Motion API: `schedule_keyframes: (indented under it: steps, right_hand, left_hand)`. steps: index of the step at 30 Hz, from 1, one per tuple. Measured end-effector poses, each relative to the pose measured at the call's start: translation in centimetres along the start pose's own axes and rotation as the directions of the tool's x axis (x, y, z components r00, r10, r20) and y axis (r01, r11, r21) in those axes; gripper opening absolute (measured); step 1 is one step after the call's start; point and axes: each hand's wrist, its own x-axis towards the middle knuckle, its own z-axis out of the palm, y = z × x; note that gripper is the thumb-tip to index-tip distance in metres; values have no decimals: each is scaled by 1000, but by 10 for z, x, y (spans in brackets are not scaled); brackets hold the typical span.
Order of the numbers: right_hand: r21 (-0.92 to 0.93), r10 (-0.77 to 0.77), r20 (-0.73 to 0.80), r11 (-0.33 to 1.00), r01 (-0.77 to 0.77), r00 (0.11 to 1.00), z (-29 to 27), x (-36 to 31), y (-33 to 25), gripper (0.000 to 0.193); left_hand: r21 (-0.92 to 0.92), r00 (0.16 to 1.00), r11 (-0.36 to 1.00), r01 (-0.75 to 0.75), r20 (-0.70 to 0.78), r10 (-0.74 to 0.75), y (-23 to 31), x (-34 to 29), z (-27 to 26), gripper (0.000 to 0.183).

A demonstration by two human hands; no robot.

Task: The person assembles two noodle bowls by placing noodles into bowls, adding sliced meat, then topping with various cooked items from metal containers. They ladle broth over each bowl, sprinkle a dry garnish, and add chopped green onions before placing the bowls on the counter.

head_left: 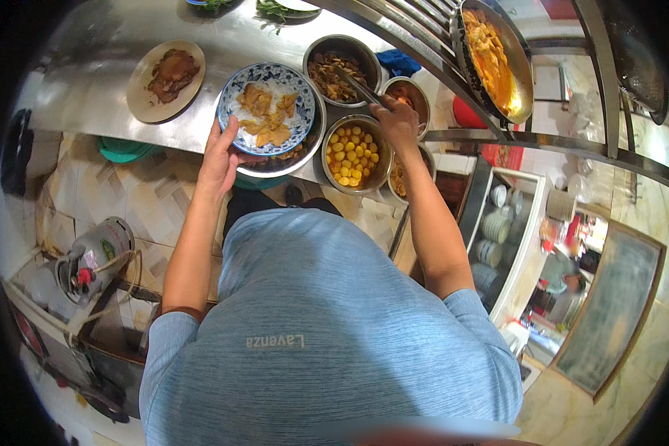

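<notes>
There are two hands (398,123), five metal bowls (336,44) and one pair of tongs (357,85).

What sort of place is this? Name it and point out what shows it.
Likely a small eatery's kitchen or serving area: several food-filled metal bowls stand together by a steel counter, a gas cylinder is nearby, and a cabinet holds stacked dishes.

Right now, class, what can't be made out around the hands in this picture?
All in the head view:
Left hand: some fingers, hidden by the patterned dish.
Steel bowl beneath: most contents, covered by that dish.
Tongs: handle end, hidden by the right hand.
Leafy greens: cut off by the top edge.
</notes>
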Motion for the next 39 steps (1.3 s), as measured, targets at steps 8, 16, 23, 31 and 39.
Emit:
schedule_keyframes:
  steps: [8, 16, 23, 31, 39]
  right_hand:
    - [452, -83, 0, 889, 74, 997, -50, -17, 34, 55]
    - [645, -300, 163, 754, 129, 940, -93, -56, 39, 54]
    - [225, -412, -12, 887, 404, 911, -17, 36, 78, 55]
    - [-640, -792, 271, 277, 717, 548, 28, 229, 78, 35]
    - [284, -879, 169, 477, 832, 446, 47, 112, -65, 26]
  left_hand:
    - [-2, 993, 999, -38, -108, 38, -28, -25, 50, 56]
    - [-40, 977, 990, -133, -171, 124, -71, -62, 83, 52]
    - [-195, 934, 952, -238, -316, 168, -104, -147, 84, 55]
    - [-174, 743, 812, -557, -542, 393, -170, -213, 62, 60]
    - [-144, 469, 597, -789, -770, 433, -233, -288, 74, 66]
